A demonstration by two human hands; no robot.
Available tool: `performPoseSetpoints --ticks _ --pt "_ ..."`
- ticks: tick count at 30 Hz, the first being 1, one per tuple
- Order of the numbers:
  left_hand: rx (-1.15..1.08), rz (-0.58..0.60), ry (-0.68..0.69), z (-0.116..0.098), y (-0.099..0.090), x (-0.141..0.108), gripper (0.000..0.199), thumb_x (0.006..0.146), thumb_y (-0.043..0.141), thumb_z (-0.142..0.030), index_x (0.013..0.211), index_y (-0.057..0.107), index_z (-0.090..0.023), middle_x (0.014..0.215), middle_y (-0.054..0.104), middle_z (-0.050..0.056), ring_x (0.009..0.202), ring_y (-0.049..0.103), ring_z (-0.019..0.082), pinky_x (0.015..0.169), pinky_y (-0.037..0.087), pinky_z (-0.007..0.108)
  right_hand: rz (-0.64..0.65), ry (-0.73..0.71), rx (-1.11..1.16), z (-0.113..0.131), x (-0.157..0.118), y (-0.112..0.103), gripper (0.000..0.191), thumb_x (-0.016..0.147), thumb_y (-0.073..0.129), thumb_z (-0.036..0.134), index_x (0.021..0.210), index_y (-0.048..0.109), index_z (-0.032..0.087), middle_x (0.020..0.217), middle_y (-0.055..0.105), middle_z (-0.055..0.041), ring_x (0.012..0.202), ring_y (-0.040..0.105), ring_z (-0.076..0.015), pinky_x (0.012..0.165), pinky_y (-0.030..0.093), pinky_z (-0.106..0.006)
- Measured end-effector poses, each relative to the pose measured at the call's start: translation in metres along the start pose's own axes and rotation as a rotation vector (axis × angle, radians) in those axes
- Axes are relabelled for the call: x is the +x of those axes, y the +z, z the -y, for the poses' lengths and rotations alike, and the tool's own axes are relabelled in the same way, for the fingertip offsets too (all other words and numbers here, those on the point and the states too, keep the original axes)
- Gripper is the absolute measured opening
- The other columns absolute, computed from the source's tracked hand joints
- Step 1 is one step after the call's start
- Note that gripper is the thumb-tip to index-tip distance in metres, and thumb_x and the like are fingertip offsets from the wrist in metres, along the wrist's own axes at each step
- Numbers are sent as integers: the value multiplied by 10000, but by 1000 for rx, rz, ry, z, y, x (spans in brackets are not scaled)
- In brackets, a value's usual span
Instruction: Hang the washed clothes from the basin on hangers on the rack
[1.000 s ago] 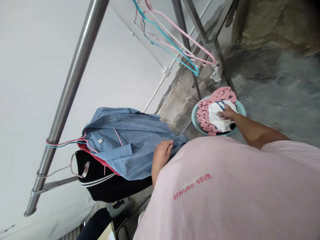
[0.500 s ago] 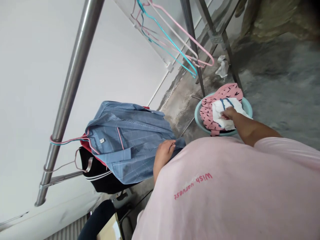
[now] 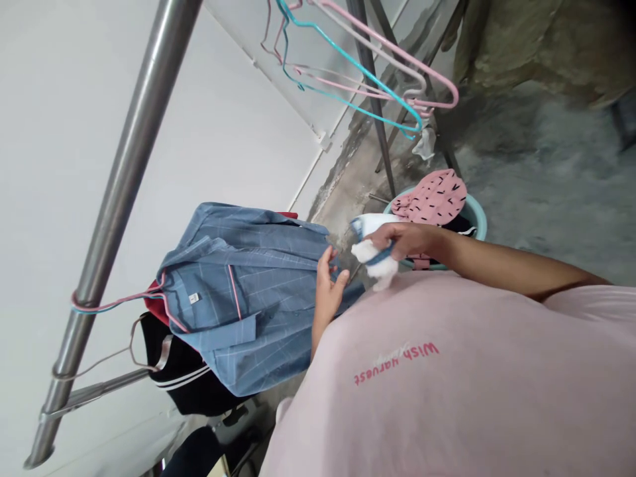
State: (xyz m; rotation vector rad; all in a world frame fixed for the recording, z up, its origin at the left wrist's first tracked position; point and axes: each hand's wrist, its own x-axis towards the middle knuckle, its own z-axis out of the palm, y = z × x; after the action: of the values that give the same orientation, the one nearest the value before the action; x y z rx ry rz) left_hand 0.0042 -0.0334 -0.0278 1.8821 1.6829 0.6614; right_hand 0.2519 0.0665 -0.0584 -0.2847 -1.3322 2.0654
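My right hand (image 3: 403, 240) is closed around a bunched white garment with blue trim (image 3: 381, 262), held up in front of my body. Its folds hide what kind of garment it is. Close to it, my left hand (image 3: 330, 283) has its fingers apart and holds nothing. Behind that hand hangs a blue checked shirt (image 3: 278, 278) on a pink hanger. Below my right forearm stands a light green basin (image 3: 481, 215), which contains a pink cloth with black marks (image 3: 432, 197) and a black cloth with a white stripe (image 3: 460, 226).
A metal rail (image 3: 132, 172) runs along the left and carries the shirt, something red behind it and a black garment with white stripes (image 3: 199, 374). Blue and pink hangers (image 3: 368, 69) hang at the top. A white crumpled scrap (image 3: 424, 144) is beside the rack legs.
My right hand has lifted the white garment out of the basin and brought it left. My left hand has let go of the blue shirt's edge and spread its fingers.
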Motion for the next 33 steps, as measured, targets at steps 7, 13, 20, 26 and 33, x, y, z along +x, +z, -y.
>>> performPoseSetpoints --ticks 7,13,20,26,33 --pt "-240 214 -76 -3 20 27 215 870 624 -377 943 663 -179 850 646 19 832 601 169 790 465 273 -112 -192 290 42 -9 26 482 502 836 448 563 447 170 605 504 -12 596 481 -146 596 376 -280" --pt "-672 -147 -191 2 24 30 252 773 685 -376 751 520 -187 655 481 -43 597 440 88 611 378 208 -663 -312 328 34 -17 12 406 523 724 362 563 362 183 554 321 0 572 342 -121 622 323 -293" --pt "-521 -899 268 -5 15 23 374 717 783 -310 721 429 -190 695 409 -64 618 436 75 672 393 219 -739 -270 -87 18 -23 9 368 627 777 431 606 493 197 600 418 9 554 380 -113 545 290 -260" --pt "-142 -912 255 -7 -3 11 249 855 625 -299 722 438 -200 768 440 -20 754 497 135 763 420 290 -868 -537 -842 19 -31 12 230 770 693 269 620 529 209 704 575 -19 708 541 -167 669 420 -315" --pt "-265 -765 -62 -2 -22 14 207 850 619 -323 743 489 -202 776 511 -4 771 530 141 731 436 273 -856 -752 -1141 26 -37 23 157 808 651 218 668 580 220 836 680 -37 817 645 -195 762 502 -351"
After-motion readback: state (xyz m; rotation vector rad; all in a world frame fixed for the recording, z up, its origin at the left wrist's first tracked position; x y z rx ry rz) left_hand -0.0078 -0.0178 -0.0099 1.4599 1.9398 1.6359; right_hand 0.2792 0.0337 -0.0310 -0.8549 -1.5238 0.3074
